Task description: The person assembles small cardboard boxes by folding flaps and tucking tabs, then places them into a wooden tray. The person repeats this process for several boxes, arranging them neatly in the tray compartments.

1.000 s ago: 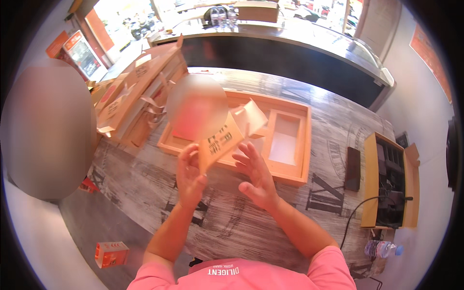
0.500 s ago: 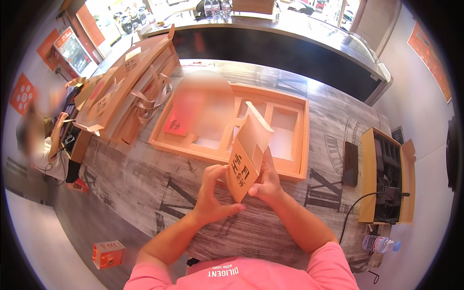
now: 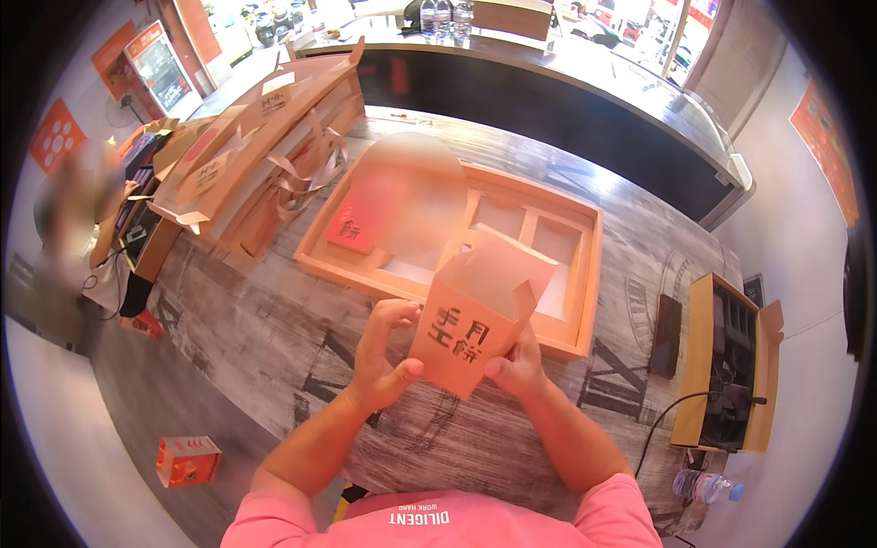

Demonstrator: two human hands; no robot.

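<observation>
In front of my chest, an orange-brown cardboard box with dark lettering stands tilted, its pale top flaps raised and its mouth open. My right hand grips its right side, thumb on the front and fingers behind. At the box's left edge, my left hand is curved in a loose C, with thumb and fingertips against the cardboard. Beyond the box lies a shallow orange tray with dividers and white-bottomed compartments. A red packet rests in its left part, beside a blurred patch.
Large cardboard boxes with ribbon handles stand at left. On the right are a dark slab, an open carton with black contents and cable, and a water bottle. A person is at far left; an orange-red box sits lower left.
The small box has turned its lettered front toward me and widened from a narrow, flattened look. My left thumb has come up to its edge. The whole view has shifted slightly.
</observation>
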